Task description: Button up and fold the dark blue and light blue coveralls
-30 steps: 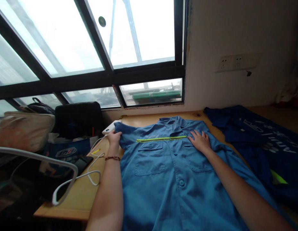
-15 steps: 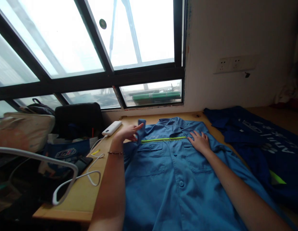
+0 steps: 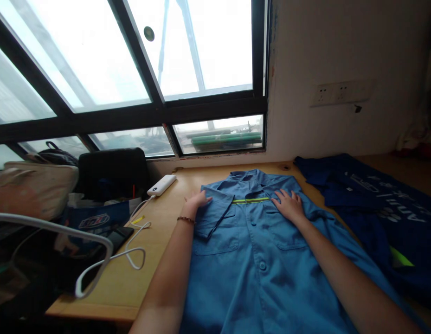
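Note:
A blue button-up work shirt (image 3: pixel 250 260) lies front side up on the table, with a yellow-green stripe across its chest. Its left-hand sleeve (image 3: pixel 213 211) is folded inward over the chest and part of a pocket. At the outer edge of that fold rests my left hand (image 3: pixel 197 201), fingers apart, touching the cloth near the shoulder. My right hand (image 3: pixel 287 204) lies flat on the other side of the chest, above a pocket, with its fingers spread.
A white power bank (image 3: pixel 162 185) with a white cable (image 3: pixel 135 250) sits on the wooden table (image 3: pixel 156 246) at the left. Dark blue garments (image 3: pixel 371 199) with white print lie to the right. Bags (image 3: pixel 37 188) and a black chair back (image 3: pixel 112 171) stand beyond the table's left edge.
The left-hand sleeve, held up by my left hand before, now lies folded over the chest. That hand has moved right and down onto the fold's edge. My right hand stays in place.

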A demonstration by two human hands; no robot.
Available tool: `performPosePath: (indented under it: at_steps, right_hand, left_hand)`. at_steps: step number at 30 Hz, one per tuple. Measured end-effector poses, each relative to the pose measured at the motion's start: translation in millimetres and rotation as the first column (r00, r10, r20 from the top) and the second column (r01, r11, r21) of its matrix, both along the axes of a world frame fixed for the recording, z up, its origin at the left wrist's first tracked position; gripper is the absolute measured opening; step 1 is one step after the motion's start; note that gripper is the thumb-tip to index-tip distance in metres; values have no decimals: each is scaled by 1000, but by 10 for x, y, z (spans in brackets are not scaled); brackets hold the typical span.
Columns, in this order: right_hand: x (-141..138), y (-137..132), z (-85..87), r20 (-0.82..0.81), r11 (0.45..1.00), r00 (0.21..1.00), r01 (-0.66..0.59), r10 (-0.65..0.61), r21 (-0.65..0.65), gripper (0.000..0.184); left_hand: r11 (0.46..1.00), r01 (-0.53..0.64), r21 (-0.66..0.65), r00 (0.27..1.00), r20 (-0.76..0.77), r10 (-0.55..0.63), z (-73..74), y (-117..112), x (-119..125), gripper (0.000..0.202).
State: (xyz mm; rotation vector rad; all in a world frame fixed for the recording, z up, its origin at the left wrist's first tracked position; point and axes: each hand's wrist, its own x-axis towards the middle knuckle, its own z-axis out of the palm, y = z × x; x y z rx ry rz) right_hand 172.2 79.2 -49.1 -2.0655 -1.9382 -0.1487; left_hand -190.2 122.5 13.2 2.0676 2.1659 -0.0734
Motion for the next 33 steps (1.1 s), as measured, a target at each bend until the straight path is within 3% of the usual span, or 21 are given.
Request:
performPosePath:
  at_steps: [5,10,12,14,18,23,27,30,32,33]
  right_hand:
    - [-4,-11,20,8,1000,1000,7,-7,-29,50]
    - [-24,-24,38,31,997,999,18,-16,-72,52]
    - [-35,-31,47,45,995,999,22,-18,-94,52]
    - [-47,-38,58,57,993,998,23,-16,-117,53]
    - [-68,-53,92,71,982,997,31,-18,-188,56]
    - [-88,-77,115,52,974,999,24,-12,-224,59]
    - [-109,-90,104,42,980,999,35,-28,-198,57]
    - [-124,-91,100,39,984,998,46,-40,-171,57]
    - [-131,-89,102,38,985,998,52,-46,-166,57]
    - [-133,-88,103,37,984,998,54,-49,-168,58]
  left_hand:
    - [955,-233,185,972,30,232,-343,29,-32,59]
    - [890,-295,347,953,44,298,-374,-21,1,53]
    - [863,-218,455,970,2,244,-329,-58,37,51]
    - [847,-71,526,989,-76,130,-278,-79,86,50]
    - [877,136,462,986,-149,-75,-236,-47,250,44]
    - [947,191,257,980,-5,-197,-351,23,477,51]
    - [966,67,249,996,35,-79,-392,34,517,57]
    - [928,26,371,999,19,-35,-294,-6,590,52]
    - [862,129,490,991,-25,-133,-188,-70,743,46]
    - [815,235,529,969,-63,-239,-137,-109,857,43]
